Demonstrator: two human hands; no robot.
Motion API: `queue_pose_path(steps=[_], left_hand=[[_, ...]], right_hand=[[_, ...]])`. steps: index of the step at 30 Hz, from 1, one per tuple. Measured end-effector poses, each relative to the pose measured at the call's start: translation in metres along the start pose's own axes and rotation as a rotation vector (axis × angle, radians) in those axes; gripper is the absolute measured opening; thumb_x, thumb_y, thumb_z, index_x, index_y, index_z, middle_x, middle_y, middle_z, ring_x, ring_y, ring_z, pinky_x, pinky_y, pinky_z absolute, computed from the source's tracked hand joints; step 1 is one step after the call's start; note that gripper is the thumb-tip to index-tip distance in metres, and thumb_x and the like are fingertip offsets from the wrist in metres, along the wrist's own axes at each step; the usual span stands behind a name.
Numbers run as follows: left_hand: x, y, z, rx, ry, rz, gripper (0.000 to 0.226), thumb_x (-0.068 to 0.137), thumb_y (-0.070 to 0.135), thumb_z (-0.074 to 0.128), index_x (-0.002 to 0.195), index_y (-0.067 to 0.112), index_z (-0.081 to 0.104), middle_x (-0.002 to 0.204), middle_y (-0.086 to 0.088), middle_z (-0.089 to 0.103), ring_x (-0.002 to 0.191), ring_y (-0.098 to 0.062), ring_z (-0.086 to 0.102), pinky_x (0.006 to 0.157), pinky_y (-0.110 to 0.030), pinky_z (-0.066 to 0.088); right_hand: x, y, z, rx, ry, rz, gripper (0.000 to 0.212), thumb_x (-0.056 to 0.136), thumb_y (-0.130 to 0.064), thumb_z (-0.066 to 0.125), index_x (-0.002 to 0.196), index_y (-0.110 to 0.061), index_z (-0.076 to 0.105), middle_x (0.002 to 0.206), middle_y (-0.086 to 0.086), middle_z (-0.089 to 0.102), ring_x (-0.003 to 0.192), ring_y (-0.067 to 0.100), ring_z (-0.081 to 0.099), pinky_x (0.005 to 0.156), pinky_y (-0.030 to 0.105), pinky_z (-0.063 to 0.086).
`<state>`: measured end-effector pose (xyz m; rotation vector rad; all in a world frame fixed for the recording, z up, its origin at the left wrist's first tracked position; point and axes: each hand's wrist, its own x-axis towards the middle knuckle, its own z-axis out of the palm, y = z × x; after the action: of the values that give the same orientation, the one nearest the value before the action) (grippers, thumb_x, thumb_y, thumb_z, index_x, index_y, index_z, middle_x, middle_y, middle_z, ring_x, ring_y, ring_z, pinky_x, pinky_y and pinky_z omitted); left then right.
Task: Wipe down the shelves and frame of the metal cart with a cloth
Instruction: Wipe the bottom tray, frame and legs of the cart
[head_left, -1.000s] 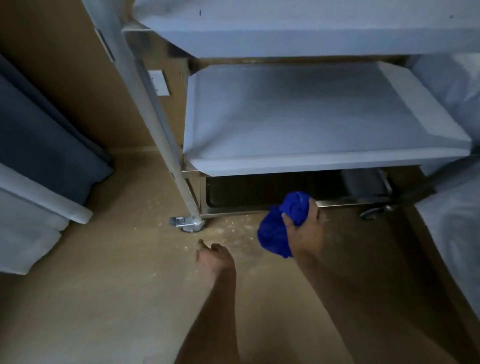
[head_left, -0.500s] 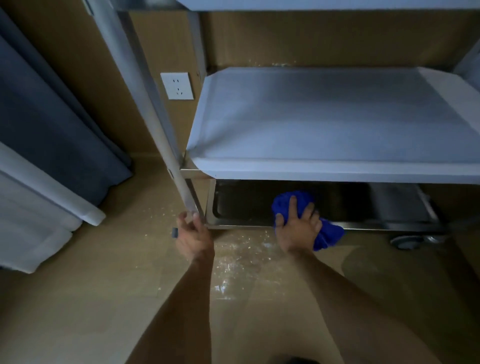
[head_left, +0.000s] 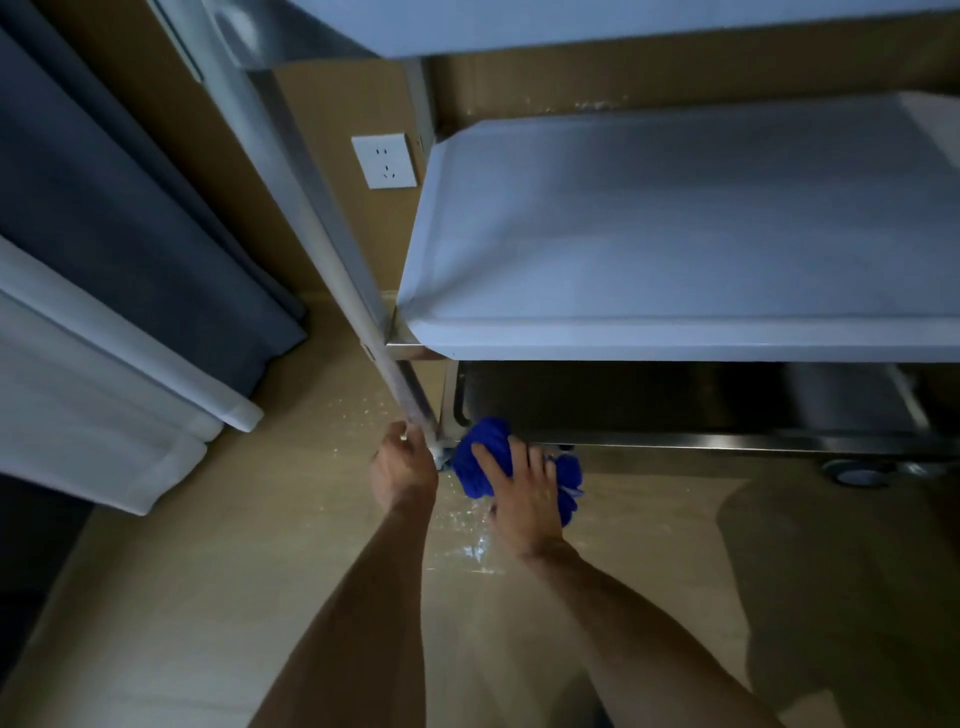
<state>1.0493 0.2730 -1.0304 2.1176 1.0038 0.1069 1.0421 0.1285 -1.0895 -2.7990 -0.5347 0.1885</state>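
Left hand is wrapped around the cart's front leg low down while the right hand presses the bunched blue cloth against the bottom shelf's corner; soft rag, probably best palmed flat.

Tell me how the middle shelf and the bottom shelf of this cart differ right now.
The middle shelf looks pale, matte and well lit; the bottom shelf looks dark and shiny, in shadow. Nothing touches the middle shelf, while the right hand presses a blue cloth on the bottom shelf's front left corner. Both are bare.
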Motion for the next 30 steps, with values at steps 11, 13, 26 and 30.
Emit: queue_pose_path(steps=[11, 13, 26, 30], left_hand=[[-0.027, 0.026, 0.020, -0.112, 0.108, 0.002, 0.065, 0.101, 0.051, 0.035, 0.156, 0.026, 0.009, 0.138, -0.020, 0.053, 0.118, -0.038, 0.058, 0.099, -0.053, 0.047], [-0.023, 0.026, 0.033, -0.147, 0.141, -0.010, 0.058, 0.100, 0.054, 0.032, 0.149, 0.029, 0.016, 0.127, -0.019, 0.059, 0.107, -0.037, 0.063, 0.092, -0.056, 0.051], [-0.006, 0.019, 0.072, -0.122, 0.343, 0.065, 0.032, 0.099, 0.044, 0.028, 0.111, 0.016, 0.039, 0.097, -0.015, 0.057, 0.083, -0.034, 0.058, 0.076, -0.049, 0.050], [-0.008, 0.020, 0.069, -0.090, 0.339, 0.112, 0.035, 0.098, 0.045, 0.028, 0.111, 0.014, 0.039, 0.100, -0.018, 0.058, 0.085, -0.038, 0.058, 0.079, -0.054, 0.051]], right_hand=[[0.017, 0.092, -0.043, 0.106, 0.102, 0.308, 0.066, 0.101, -0.042, 0.046, 0.157, -0.029, 0.014, 0.158, 0.019, 0.017, 0.144, 0.036, 0.019, 0.116, 0.047, 0.024], [0.024, 0.109, -0.047, 0.085, 0.147, 0.339, 0.066, 0.098, -0.043, 0.051, 0.156, -0.026, 0.022, 0.160, 0.020, 0.020, 0.149, 0.037, 0.013, 0.117, 0.050, 0.020], [0.021, 0.308, -0.098, -0.032, 0.288, 0.952, 0.073, 0.096, -0.048, 0.030, 0.157, -0.010, 0.019, 0.160, 0.025, 0.019, 0.142, 0.044, 0.024, 0.115, 0.054, 0.020], [0.059, 0.193, -0.061, 0.025, 0.230, 0.723, 0.068, 0.100, -0.047, 0.021, 0.157, -0.011, 0.017, 0.162, 0.021, 0.017, 0.148, 0.039, 0.016, 0.117, 0.052, 0.011]])
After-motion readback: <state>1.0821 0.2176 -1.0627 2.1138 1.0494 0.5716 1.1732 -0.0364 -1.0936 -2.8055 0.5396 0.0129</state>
